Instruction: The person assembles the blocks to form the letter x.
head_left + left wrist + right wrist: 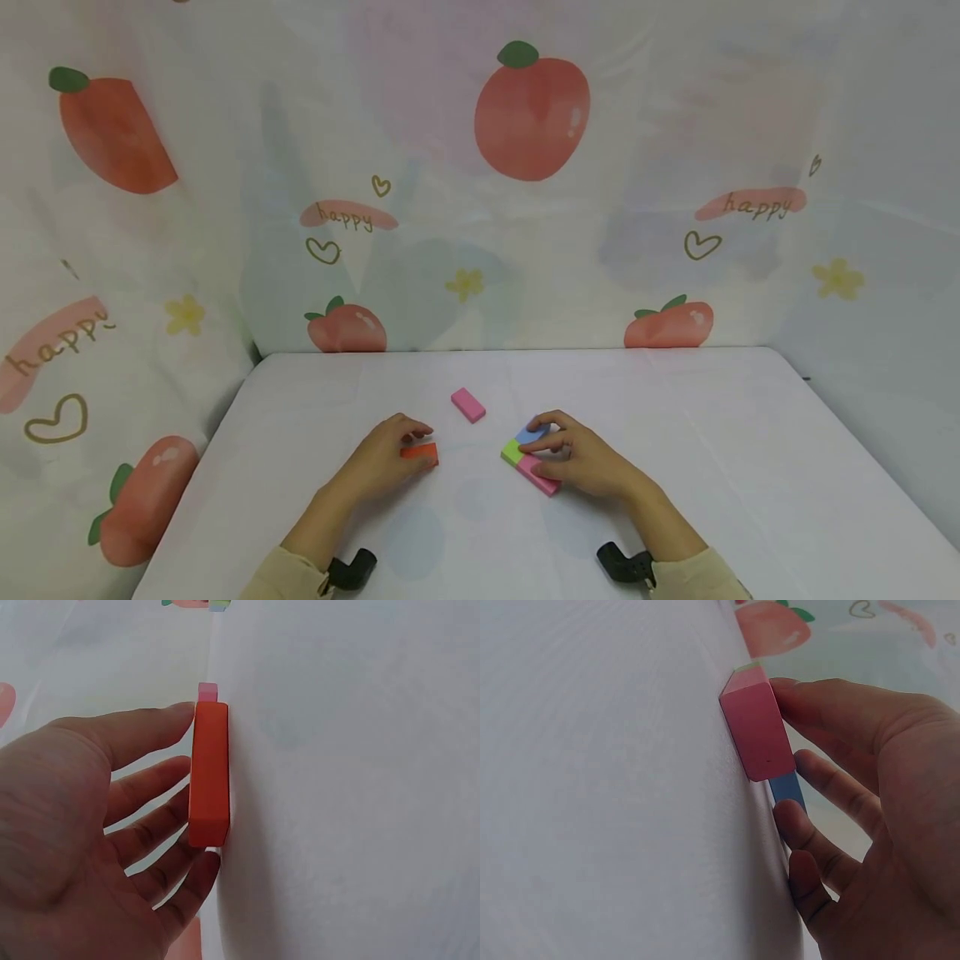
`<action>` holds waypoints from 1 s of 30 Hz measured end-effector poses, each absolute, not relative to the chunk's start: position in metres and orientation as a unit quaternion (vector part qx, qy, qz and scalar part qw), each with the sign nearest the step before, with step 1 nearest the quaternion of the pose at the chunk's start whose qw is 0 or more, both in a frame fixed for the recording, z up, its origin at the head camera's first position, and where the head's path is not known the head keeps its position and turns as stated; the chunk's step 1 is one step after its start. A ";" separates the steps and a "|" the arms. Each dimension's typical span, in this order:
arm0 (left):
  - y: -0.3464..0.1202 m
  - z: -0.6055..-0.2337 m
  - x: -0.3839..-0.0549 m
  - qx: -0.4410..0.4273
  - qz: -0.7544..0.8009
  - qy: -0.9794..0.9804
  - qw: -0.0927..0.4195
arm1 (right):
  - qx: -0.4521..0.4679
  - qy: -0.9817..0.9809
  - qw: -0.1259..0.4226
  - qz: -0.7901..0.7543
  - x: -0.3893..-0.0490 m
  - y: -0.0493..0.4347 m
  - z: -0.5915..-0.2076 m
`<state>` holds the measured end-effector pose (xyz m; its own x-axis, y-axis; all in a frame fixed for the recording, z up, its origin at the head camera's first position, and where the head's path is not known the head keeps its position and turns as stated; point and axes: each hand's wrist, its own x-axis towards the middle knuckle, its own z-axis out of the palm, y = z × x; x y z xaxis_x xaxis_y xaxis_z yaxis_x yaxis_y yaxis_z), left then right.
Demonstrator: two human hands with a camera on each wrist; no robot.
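An orange-red block [422, 452] lies under my left hand [382, 458]. In the left wrist view the thumb meets one edge of this block [210, 772], and the curled fingers reach behind it. My right hand [592, 462] rests its spread fingers on a small group of blocks: a blue block [527, 435], a green block [512, 452] and a pink block [536, 477]. They touch one another in a corner shape. In the right wrist view the thumb touches the pink block [761, 731], and part of the blue block [786, 791] shows behind it.
Another pink block [468, 406] lies apart, farther back between the hands. The white table [720, 417] ends at a back wall of printed cloth [427, 125]. A dark wrist device [352, 571] sits at the left cuff and another [626, 564] at the right.
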<state>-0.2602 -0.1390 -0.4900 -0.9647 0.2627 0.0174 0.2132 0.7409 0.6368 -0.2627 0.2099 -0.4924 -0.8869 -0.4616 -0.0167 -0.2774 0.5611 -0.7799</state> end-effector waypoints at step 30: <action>-0.136 -0.492 -0.256 0.129 0.355 0.926 0.022 | -0.213 0.876 0.111 -0.418 -0.263 0.210 -0.493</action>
<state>-0.2558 -0.1362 -0.4922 -0.9655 0.2551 0.0515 0.2241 0.7144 0.6629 -0.2629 0.2098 -0.4927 -0.8849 -0.4655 -0.0161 -0.2802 0.5595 -0.7800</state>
